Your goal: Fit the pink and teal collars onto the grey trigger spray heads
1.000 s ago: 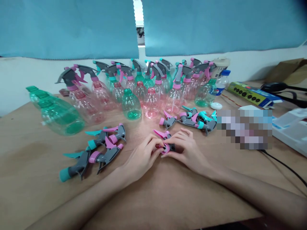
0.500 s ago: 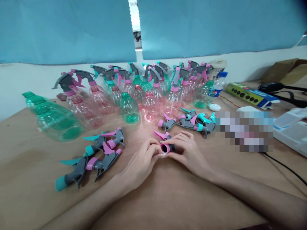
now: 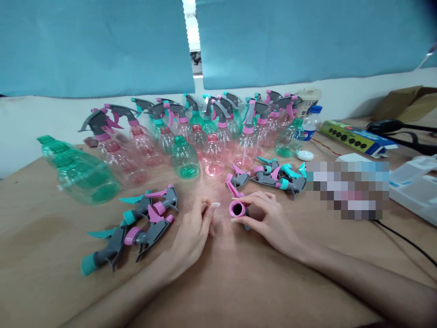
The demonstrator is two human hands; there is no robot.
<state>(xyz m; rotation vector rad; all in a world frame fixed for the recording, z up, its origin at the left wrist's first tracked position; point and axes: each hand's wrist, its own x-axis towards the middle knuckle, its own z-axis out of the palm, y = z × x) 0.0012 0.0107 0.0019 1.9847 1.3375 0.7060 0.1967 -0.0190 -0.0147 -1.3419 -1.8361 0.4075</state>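
While right hand (image 3: 268,216) curls round pink-collared spray head (image 3: 236,214) mid-desk (image 3: 218,282), mouth towards wearer, left hand (image 3: 191,227) pinches small white piece (image 3: 215,205) nearby; steady collar, light fingertip pinch seem wise.

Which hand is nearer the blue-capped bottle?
Right. The right hand, holding a pink-collared spray head, is in front of the blue-capped bottle and to its left; the left hand, pinching a white piece, is farther left.

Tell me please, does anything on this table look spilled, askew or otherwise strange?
Two things: a brownish patch on the table at left, darker than its surroundings, stain or reflection I cannot tell; and blocky pixels at right, hiding what lies there.
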